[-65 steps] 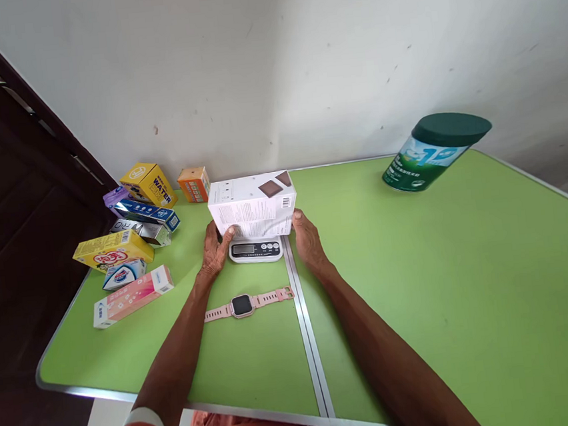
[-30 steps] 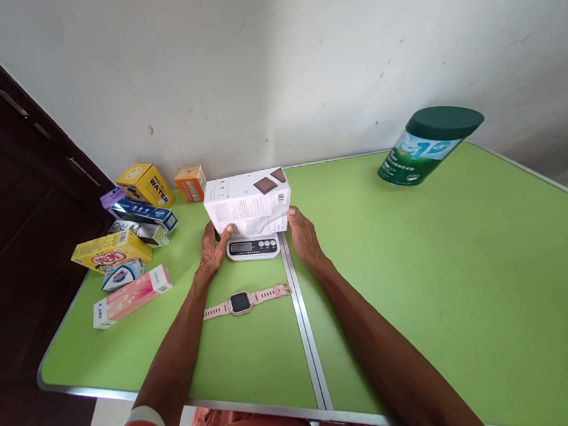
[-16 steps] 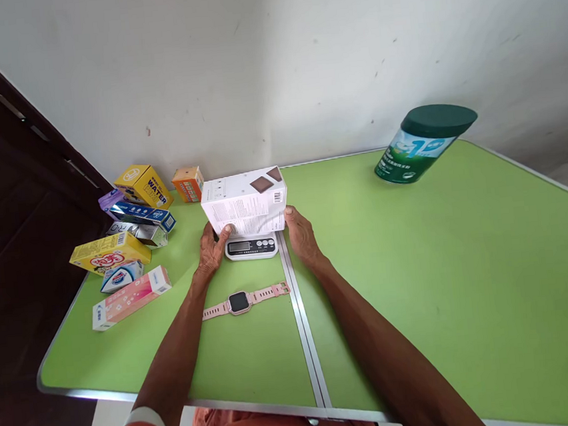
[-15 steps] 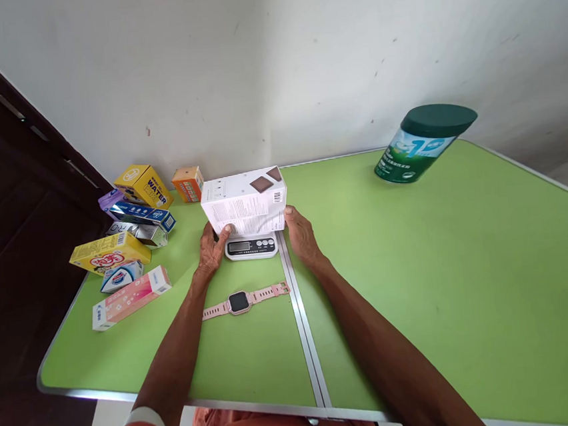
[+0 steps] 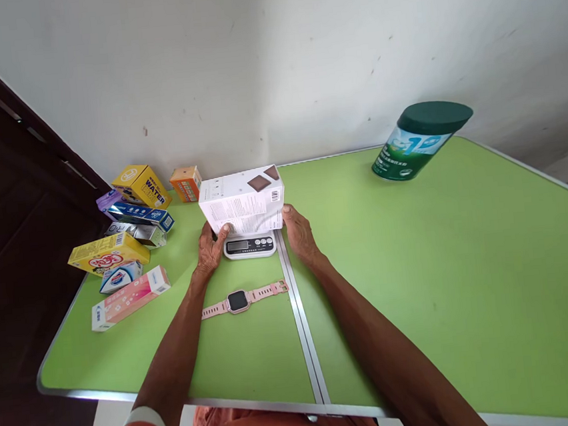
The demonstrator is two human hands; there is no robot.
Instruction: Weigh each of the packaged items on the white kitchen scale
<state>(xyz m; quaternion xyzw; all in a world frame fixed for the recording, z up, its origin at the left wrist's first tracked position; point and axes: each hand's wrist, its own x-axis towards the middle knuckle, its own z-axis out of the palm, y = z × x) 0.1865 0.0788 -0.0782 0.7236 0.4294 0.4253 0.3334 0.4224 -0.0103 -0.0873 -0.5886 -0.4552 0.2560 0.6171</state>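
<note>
A white box (image 5: 243,203) with printed text and brown squares rests on a small white kitchen scale (image 5: 250,246), hiding most of its platform. My left hand (image 5: 210,248) grips the box's lower left corner, its thumb on the front face and the other fingers mostly behind. At the lower right edge, my right hand (image 5: 299,231) presses against the box's side. The scale's display and buttons face me, but I cannot read a number. A pink smartwatch (image 5: 238,301) lies stretched out between my forearms, in front of the scale.
Several packages lie on the left, among them a yellow box (image 5: 142,186), a blue box (image 5: 142,215) and a pink box (image 5: 130,298). An orange box (image 5: 185,183) stands behind. A green canister (image 5: 418,141) is at the back right of the green table (image 5: 421,280), near the wall.
Both hands stay on the white box, which still rests on the scale. The whole view has shifted very slightly; nothing on the table has visibly moved.
</note>
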